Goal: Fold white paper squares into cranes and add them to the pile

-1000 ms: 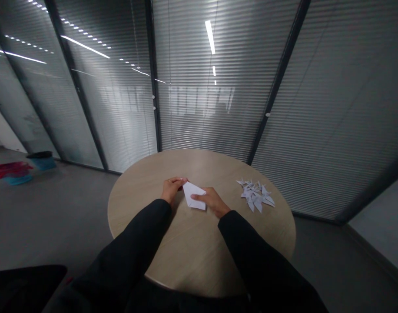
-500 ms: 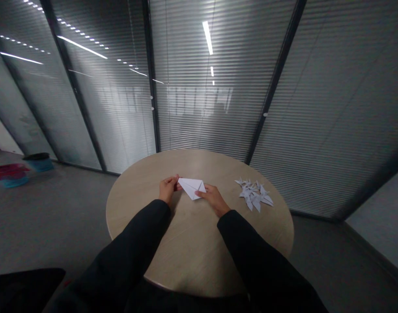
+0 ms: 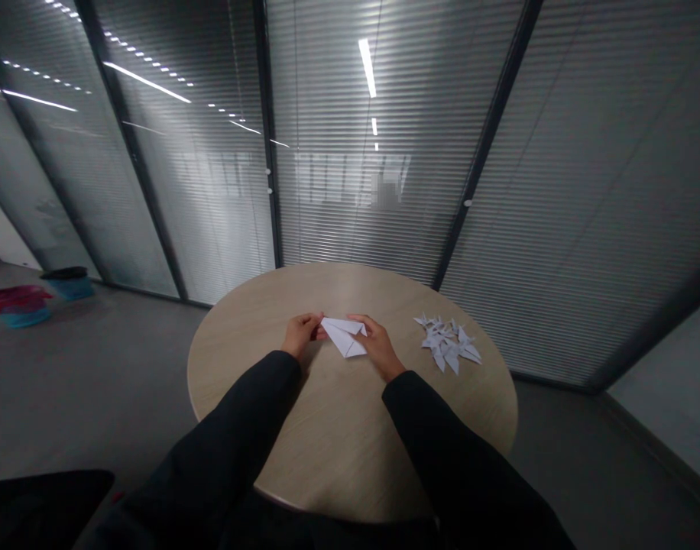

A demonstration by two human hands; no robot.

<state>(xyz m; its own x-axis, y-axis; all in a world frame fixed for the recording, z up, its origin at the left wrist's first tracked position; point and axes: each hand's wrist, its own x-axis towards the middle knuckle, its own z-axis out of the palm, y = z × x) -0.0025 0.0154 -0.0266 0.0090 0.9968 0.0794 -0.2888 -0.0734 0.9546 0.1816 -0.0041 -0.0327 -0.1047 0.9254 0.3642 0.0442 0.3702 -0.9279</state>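
A white sheet of paper (image 3: pixel 343 334), folded into a kite-like shape, is held between my hands above the middle of the round table. My left hand (image 3: pixel 305 334) pinches its pointed left corner between thumb and fingers. At the wider right end, my right hand (image 3: pixel 377 345) grips the paper, its index finger along the upper edge and its thumb at the fold. One upper flap stands partly raised near that thumb. Several folded white paper pieces (image 3: pixel 448 344) with pointed ends, like origami cranes, lie in a pile to the right of my right hand.
The round wooden table (image 3: pixel 327 443) stands close to a glass partition with blinds (image 3: pixel 355 229). On the floor at the far left are a blue bin with a red liner (image 3: pixel 21 305) and a blue bin with a dark liner (image 3: pixel 70 283). A dark object (image 3: pixel 40 504) shows at lower left.
The folded paper has shifted slightly right, and its upper flap has opened. My right index finger has moved up to the paper's upper edge; my left hand still pinches the left corner.
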